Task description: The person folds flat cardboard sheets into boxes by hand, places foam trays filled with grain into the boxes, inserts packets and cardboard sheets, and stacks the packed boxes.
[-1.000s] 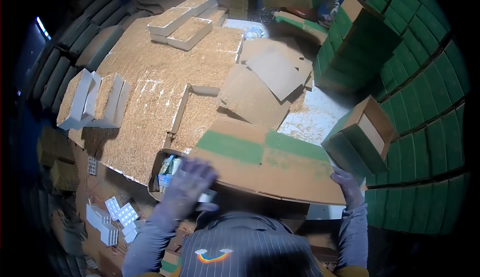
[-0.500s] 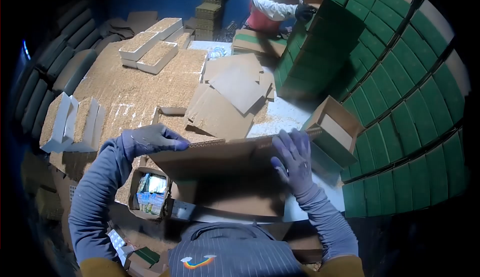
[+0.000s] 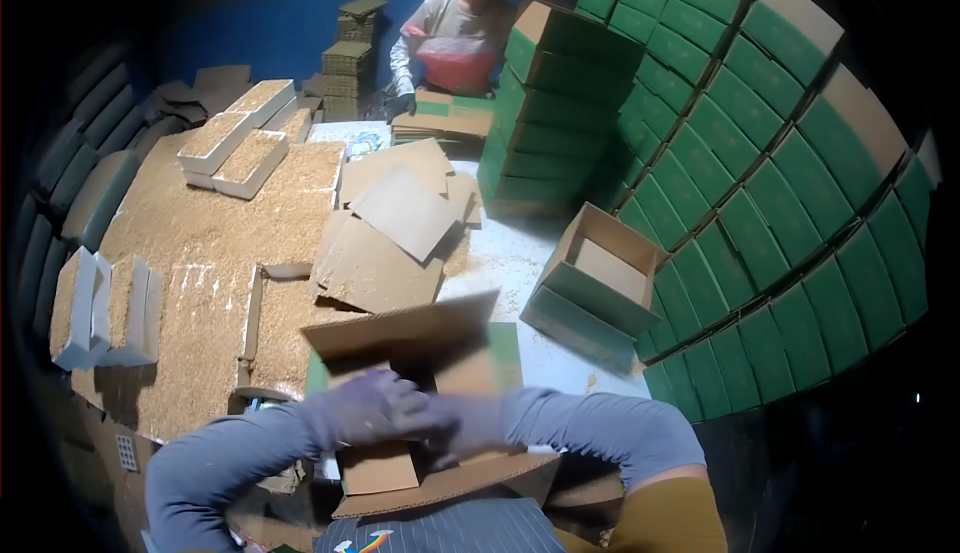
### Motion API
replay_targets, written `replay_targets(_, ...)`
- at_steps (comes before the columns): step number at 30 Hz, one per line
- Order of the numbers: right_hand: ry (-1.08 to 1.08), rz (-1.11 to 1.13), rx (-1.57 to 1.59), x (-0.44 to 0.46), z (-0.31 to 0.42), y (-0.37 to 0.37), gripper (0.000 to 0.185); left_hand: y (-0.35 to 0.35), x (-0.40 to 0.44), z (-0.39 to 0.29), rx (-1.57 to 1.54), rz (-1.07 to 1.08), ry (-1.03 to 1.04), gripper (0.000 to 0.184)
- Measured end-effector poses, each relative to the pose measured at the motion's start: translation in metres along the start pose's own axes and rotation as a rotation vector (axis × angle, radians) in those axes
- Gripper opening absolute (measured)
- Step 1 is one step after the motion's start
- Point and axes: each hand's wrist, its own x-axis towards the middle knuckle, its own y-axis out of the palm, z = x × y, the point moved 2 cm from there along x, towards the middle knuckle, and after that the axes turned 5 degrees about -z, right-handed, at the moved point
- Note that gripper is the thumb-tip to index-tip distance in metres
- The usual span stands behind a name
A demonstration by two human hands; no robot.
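Note:
A brown cardboard box [image 3: 465, 358] stands in front of my body, its far flap raised and its near flap leaning towards me. My left hand [image 3: 375, 408], in a purple-grey glove, is over the middle of the box with its fingers curled. What those fingers hold, if anything, is hidden. My right hand [image 3: 465, 425], also gloved, reaches in from the right and meets the left one. Motion smears its fingers. Part of the box's inside is hidden under both hands.
Cardboard sheets [image 3: 385, 263] lie beyond the box, beside a sawdust-like layer [image 3: 190, 303] with white trays [image 3: 235, 163]. An open green carton [image 3: 595, 283] stands to the right. Stacked green cartons [image 3: 740, 243] line the right side. Another person [image 3: 455, 43] stands at the back.
My hands have come off the cardboard's raised top edge and moved down and together over the box. The box now shows spread flaps. The other person's arm has lowered from the carton stack.

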Motion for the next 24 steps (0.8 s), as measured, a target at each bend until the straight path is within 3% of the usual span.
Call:
replay_targets(1, 0.086, 0.016, 0.169, -0.004, -0.002, 0.007, 0.023, 0.023, 0.018, 0.002, 0.192, -0.299, 0.129, 0.061)
replay_targets(2, 0.497, 0.289, 0.661, -0.014, 0.015, -0.012, 0.026, 0.030, 0.023, 0.016, 0.327, -0.440, -0.070, 0.061)
replay_targets(3, 0.059, -0.019, -0.007, -0.024, 0.013, -0.007, 0.036, 0.036, 0.019, 0.030, 0.451, -0.578, -0.275, 0.060)
replay_targets(4, -0.125, -0.464, -0.240, -0.048, -0.005, -0.011, 0.043, 0.041, 0.013, 0.042, 0.571, -0.715, -0.488, 0.060)
replay_targets(6, -0.084, -0.587, -0.046, -0.111, -0.010, -0.036, 0.057, 0.023, -0.010, 0.048, 0.414, -0.832, -0.836, 0.059)
replay_targets(8, 0.153, -0.450, 0.413, -0.147, 0.005, -0.032, 0.069, 0.037, -0.009, 0.060, 0.632, -0.882, -0.901, 0.071)
replay_targets(9, 0.238, -0.466, 0.516, -0.150, 0.006, -0.034, 0.070, 0.041, -0.005, 0.059, 0.623, -0.814, -0.863, 0.058)
replay_targets(10, 0.321, -0.489, 0.621, -0.152, 0.008, -0.038, 0.071, 0.040, 0.001, 0.059, 0.671, -0.813, -0.812, 0.059)
replay_targets(12, 0.616, -0.677, 1.050, -0.136, -0.013, -0.030, 0.071, 0.000, 0.001, 0.044, 0.379, -0.752, -0.785, 0.063)
replay_targets(14, 0.783, -0.814, 0.965, -0.119, -0.018, -0.036, 0.084, -0.026, -0.024, 0.018, -0.169, -0.631, -0.678, 0.077)
replay_targets(15, 0.754, -0.837, 0.879, -0.108, -0.028, -0.026, 0.084, -0.037, -0.039, -0.002, -0.180, -0.595, -0.512, 0.091)
replay_targets(16, 0.842, -0.709, 1.032, -0.101, -0.034, -0.017, 0.080, -0.036, -0.053, -0.015, -0.349, -0.555, -0.360, 0.091)
replay_targets(18, 0.637, -0.771, 1.191, -0.084, -0.043, -0.008, 0.081, 0.016, -0.068, -0.038, -0.053, -0.301, -0.221, 0.069)
replay_targets(20, 0.609, -0.736, 0.981, -0.078, -0.061, -0.013, 0.083, 0.043, -0.079, -0.023, -0.041, -0.348, -0.150, 0.052)
replay_targets(22, 0.582, -0.666, 0.953, -0.084, -0.037, -0.054, 0.088, 0.048, -0.088, 0.010, -0.116, -0.588, -0.264, 0.049)
replay_targets(23, 0.490, -0.755, 1.008, -0.085, -0.047, -0.064, 0.090, 0.047, -0.094, 0.026, -0.281, -0.819, -0.401, 0.045)
replay_targets(24, 0.312, -0.815, 1.038, -0.093, -0.033, -0.088, 0.087, 0.078, -0.097, 0.037, -0.821, -1.053, -0.701, 0.039)
